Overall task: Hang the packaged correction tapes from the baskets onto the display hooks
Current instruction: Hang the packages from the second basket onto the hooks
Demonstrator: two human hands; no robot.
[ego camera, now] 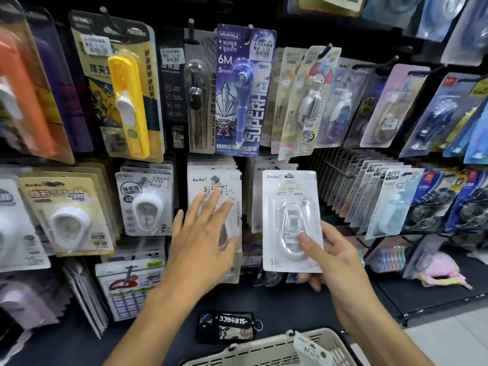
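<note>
Holding a white packaged correction tape upright by its lower right corner, thumb pinched on the front, the right hand keeps it just before the hanging stacks, while the left hand reaches flat and open-fingered against the matching stack of packs to its left. The card looks light, stiff and slick-blistered, best gripped low so the top hole stays free. Neighbouring packs crowd both sides; the basket sits near, below.
</note>
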